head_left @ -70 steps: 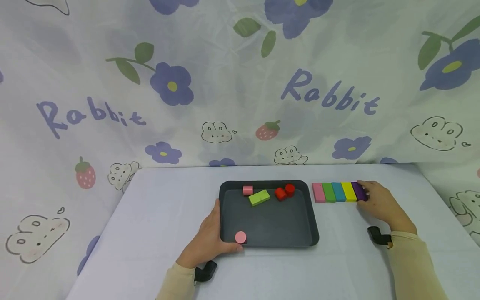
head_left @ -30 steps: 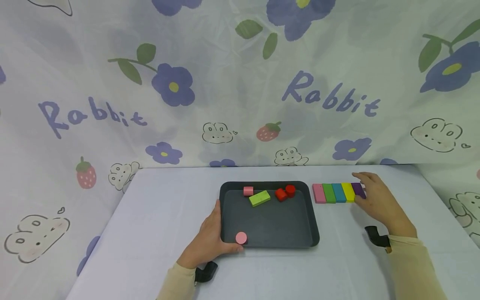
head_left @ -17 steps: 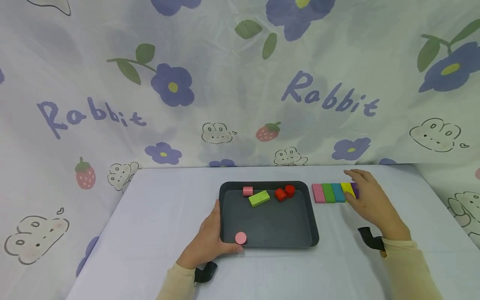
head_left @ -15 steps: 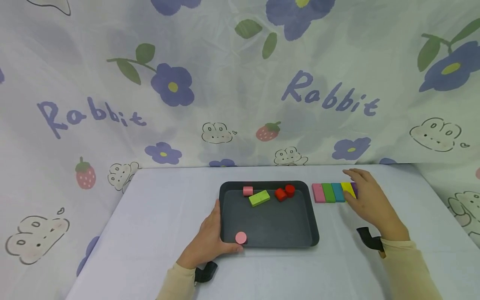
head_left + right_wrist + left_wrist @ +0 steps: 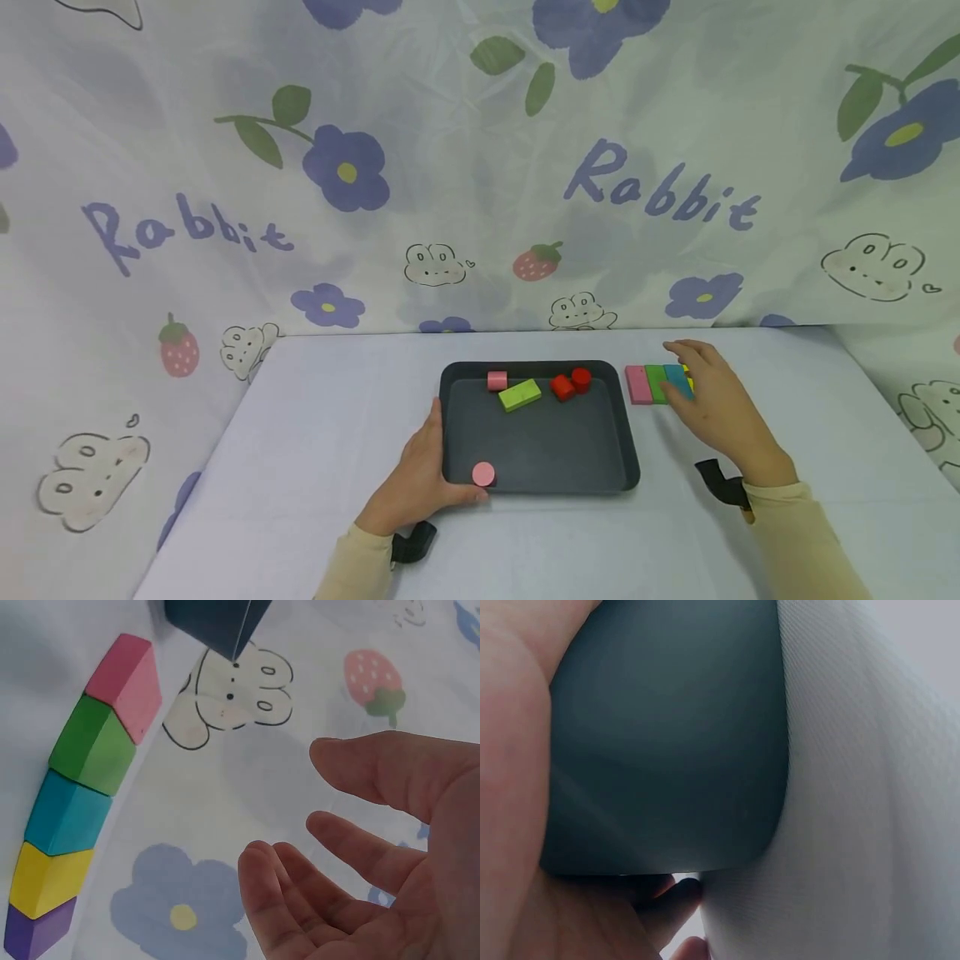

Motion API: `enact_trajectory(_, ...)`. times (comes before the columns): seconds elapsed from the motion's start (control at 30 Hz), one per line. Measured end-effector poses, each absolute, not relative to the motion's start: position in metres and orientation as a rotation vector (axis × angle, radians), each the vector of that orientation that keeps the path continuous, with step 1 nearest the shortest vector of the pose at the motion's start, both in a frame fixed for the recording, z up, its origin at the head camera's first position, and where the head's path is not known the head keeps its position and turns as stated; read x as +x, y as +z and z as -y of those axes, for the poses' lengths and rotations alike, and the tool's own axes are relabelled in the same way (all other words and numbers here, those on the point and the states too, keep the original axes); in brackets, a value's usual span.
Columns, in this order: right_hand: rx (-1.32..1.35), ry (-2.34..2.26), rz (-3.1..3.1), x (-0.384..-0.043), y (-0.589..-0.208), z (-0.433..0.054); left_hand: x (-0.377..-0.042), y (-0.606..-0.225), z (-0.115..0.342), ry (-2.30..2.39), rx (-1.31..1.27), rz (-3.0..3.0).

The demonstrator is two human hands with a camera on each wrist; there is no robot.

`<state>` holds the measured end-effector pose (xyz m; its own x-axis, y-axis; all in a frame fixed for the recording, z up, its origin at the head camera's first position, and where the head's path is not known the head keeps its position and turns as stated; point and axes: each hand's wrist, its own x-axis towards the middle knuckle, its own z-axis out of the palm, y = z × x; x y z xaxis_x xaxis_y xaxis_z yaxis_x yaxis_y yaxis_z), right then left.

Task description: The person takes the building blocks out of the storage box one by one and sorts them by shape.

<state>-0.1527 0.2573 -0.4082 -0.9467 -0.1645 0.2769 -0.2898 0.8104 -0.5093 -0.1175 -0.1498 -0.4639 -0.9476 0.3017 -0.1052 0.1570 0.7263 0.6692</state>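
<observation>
A pale cloth (image 5: 480, 183) printed with flowers, strawberries and the word "Rabbit" hung behind a white counter (image 5: 315, 408). On the counter stood a dark grey tray (image 5: 555, 446) with rounded corners. The left hand (image 5: 416, 475) was set at the tray's near left corner, its grip clasping it there, fingers along the left side and thumb along the near edge. The right hand (image 5: 716, 412) hung by the far right end of a row of blocks; its grip was spread and held nothing, thumb and fingers parted and softly bent. That row lay to the right of the tray, side by side, running outward from it: pink block (image 5: 639, 385), green block (image 5: 655, 382), blue block (image 5: 677, 379), yellow block (image 5: 49, 877), purple block (image 5: 41, 930). Inside the tray, a lime block (image 5: 520, 395) lay slanted towards the back, with a red cube (image 5: 562, 387) beside a red cylinder (image 5: 581, 380) to its right. A pink cylinder (image 5: 497, 381) lay near the back wall, and a pink disc (image 5: 483, 474) sat near the left thumb.
</observation>
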Motion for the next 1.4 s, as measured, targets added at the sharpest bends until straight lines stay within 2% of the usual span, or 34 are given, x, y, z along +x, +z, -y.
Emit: enact_trajectory(1.4,0.424,0.874,2.738,-0.155,-0.405,-0.15,-0.11,-0.461,0.147,1.054,0.35,-2.71)
